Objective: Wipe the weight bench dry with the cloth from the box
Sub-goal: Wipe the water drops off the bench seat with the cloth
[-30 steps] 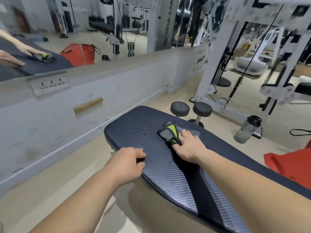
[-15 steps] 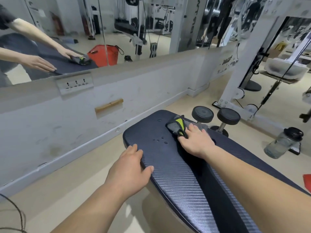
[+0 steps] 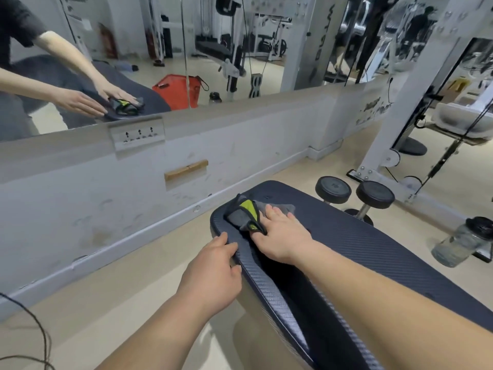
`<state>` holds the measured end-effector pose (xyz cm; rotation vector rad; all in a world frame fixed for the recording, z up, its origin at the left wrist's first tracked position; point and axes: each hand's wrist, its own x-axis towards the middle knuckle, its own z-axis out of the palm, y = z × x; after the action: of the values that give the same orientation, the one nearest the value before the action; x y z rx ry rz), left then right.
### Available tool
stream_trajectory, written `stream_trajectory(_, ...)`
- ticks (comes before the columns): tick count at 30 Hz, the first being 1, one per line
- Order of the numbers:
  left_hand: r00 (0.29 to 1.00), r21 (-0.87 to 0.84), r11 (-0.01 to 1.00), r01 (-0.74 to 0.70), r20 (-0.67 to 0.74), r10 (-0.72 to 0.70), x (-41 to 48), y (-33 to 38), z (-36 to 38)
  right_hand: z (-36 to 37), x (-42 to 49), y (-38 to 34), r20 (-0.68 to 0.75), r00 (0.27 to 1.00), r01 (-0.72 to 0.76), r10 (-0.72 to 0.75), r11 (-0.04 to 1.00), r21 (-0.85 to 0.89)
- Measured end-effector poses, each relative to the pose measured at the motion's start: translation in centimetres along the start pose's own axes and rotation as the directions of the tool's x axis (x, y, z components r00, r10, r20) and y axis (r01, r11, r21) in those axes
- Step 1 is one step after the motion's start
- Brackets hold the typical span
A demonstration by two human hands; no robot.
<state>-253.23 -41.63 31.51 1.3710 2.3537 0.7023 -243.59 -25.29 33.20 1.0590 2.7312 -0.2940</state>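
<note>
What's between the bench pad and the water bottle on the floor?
In the head view, two round black foot rollers on a metal post stand between the weight bench and the water bottle, with bare beige floor around them.

Dark navy bench pad (image 3: 373, 252) with fine carbon-weave texture, grey cloth (image 3: 240, 216) with yellow-green patch and black trim, red basket (image 3: 178, 90) in mirror, beige floor (image 3: 80, 303), pale grey wall (image 3: 80, 196)

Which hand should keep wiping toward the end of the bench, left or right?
Right. The right hand lies flat on the cloth near the bench end, while the left hand only braces the near edge.
</note>
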Motion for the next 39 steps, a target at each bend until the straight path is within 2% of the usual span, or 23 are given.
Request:
stream_trajectory(3,1.000,-0.033,0.999,0.009,0.003,-0.009,-0.2,-0.2,-0.2,0.1,0.8,-0.9,-0.021,0.999,-0.032,0.031,0.999,-0.013)
stream_trajectory(9,0.998,-0.065,0.998,0.000,-0.058,-0.004,0.0,-0.6,-0.3,0.5,-7.3,0.3,0.030,0.978,0.206,-0.205,0.978,-0.019)
stream_trajectory(11,0.998,-0.082,0.996,0.037,-0.050,-0.041,0.2,-0.6,0.0,0.7,-9.5,1.4,0.078,0.971,0.232,-0.227,0.971,-0.059)
stream_trajectory(14,0.997,-0.095,0.994,0.063,-0.046,-0.067,0.3,0.0,0.3,-0.6,-7.9,3.5,0.097,0.986,0.146,-0.137,0.985,-0.091)
stream_trajectory(17,0.997,-0.098,0.993,0.072,-0.023,-0.074,0.3,0.5,0.1,-1.8,-3.0,5.9,0.002,0.998,-0.064,0.064,0.995,-0.082)
stream_trajectory(19,0.997,-0.104,0.992,0.071,-0.018,-0.073,0.2,0.6,-0.1,-1.7,-0.3,6.6,-0.041,0.979,-0.201,0.199,0.979,-0.045)
stream_trajectory(21,0.997,-0.113,0.992,0.064,-0.024,-0.068,0.2,0.4,-0.1,-1.0,0.9,5.8,-0.076,0.966,-0.251,0.248,0.967,-0.042)
stream_trajectory(23,0.997,-0.120,0.991,0.065,-0.033,-0.070,0.3,0.0,-0.1,-0.3,-0.2,4.0,-0.095,0.980,-0.183,0.174,0.979,-0.087)
stream_trajectory(27,0.994,-0.133,0.989,0.060,-0.083,-0.072,0.8,-0.2,0.0,0.6,-6.8,1.1,-0.028,0.994,0.101,-0.107,0.983,-0.155)
stream_trajectory(30,0.990,-0.142,0.987,0.074,-0.109,-0.090,1.1,0.4,0.4,0.0,-7.6,2.7,0.058,0.986,0.168,-0.159,0.964,-0.207)
stream_trajectory(34,0.991,-0.138,0.988,0.069,-0.107,-0.084,1.2,0.4,0.9,-1.0,-3.2,6.7,0.029,0.999,0.041,-0.034,0.963,-0.268)
stream_trajectory(39,0.991,-0.154,0.987,0.051,-0.111,-0.069,1.1,0.3,0.7,-1.3,6.0,8.9,-0.116,0.966,-0.242,0.229,0.963,-0.115)
